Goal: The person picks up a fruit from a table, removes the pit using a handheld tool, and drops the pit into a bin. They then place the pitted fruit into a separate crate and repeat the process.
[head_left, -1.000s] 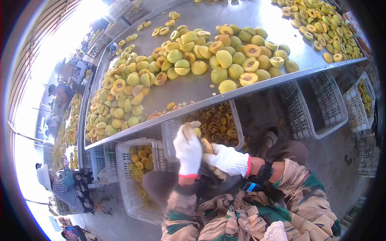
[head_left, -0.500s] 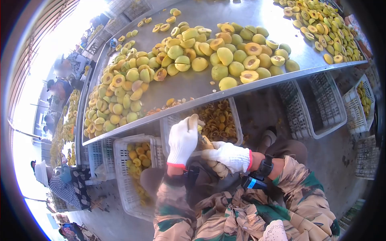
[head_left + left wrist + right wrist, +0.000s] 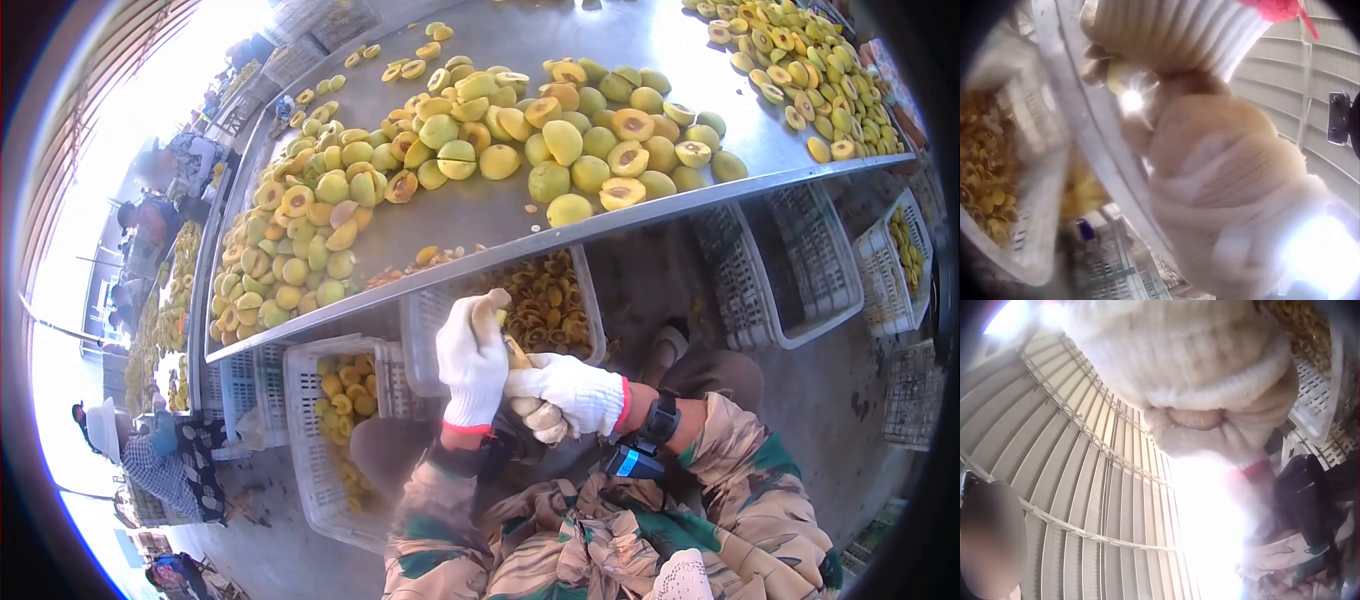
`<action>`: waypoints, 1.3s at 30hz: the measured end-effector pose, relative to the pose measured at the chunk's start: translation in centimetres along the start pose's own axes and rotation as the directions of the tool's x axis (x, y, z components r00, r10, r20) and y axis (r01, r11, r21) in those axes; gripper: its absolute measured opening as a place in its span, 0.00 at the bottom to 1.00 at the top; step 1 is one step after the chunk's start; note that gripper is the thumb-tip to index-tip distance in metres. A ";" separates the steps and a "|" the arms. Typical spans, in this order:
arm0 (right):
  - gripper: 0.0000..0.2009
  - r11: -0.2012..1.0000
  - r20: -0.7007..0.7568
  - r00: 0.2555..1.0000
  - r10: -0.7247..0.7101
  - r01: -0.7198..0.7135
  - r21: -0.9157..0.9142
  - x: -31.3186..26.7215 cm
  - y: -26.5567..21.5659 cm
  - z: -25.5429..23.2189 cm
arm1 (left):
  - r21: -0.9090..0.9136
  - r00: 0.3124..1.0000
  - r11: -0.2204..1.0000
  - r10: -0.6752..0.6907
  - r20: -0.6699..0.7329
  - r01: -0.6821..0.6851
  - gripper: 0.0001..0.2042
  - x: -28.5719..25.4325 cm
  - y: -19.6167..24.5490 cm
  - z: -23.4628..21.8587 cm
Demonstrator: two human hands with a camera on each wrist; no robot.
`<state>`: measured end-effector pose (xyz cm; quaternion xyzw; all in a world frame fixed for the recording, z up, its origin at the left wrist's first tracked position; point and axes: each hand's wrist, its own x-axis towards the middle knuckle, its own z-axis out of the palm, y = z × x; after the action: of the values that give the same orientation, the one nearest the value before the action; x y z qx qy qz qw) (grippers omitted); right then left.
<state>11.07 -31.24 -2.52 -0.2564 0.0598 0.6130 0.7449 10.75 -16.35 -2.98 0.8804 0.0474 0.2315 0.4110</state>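
Moved: left hand | pinches fruit | right hand curled, load unclear | tabletop: head-only

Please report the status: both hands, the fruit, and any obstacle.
Left hand pinching a yellow fruit piece, mostly hidden. Right hand curled close beside; what it holds, unclear. Metal table ahead, no contact seen.

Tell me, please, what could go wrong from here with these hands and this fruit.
The left hand and right hand are close together, so a slip might knock one against the other. The yellow piece between them could drop, perhaps missing the crate nearby. Fruit at the front edge of the table might roll off if bumped.
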 end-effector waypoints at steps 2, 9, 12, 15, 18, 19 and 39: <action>0.08 0.998 0.002 0.999 0.040 -0.040 -0.041 -0.1 -0.4 -0.6 | -0.077 0.999 0.996 0.045 -0.022 -0.047 0.10 -0.1 -0.6 0.1; 0.07 0.993 -0.074 0.997 0.023 -0.031 -0.112 -0.5 -0.3 -0.2 | -0.296 0.845 0.811 -0.394 0.360 0.504 0.21 1.2 0.0 -0.9; 0.06 0.998 -0.096 0.995 -0.036 0.030 -0.064 -0.7 -0.6 -0.2 | -0.380 0.849 0.767 -0.399 0.347 0.516 0.23 1.5 0.3 -0.3; 0.06 0.999 0.018 1.000 0.011 -0.012 0.038 -0.6 -0.7 -1.0 | -0.429 0.949 0.847 -0.275 0.153 0.315 0.27 0.6 -0.5 1.7; 0.07 1.000 -0.027 1.000 0.001 -0.001 -0.002 -1.1 -0.7 -0.4 | -0.391 0.871 0.779 -0.429 0.240 0.491 0.29 1.1 0.2 0.8; 0.07 0.999 -0.061 0.998 -0.014 0.012 -0.032 -1.2 -0.8 -0.2 | -0.406 0.867 0.766 -0.440 0.233 0.498 0.29 1.2 0.4 0.8; 0.12 0.657 -0.275 0.917 -0.290 -0.018 -0.754 -0.3 0.5 1.4 | -0.709 0.719 0.241 -0.468 0.513 0.663 0.29 1.3 0.9 0.4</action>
<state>10.21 -30.76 -1.33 -0.6520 -0.0748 0.4649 0.5943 11.95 -16.90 -2.05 0.4888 0.2002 -0.0301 0.8486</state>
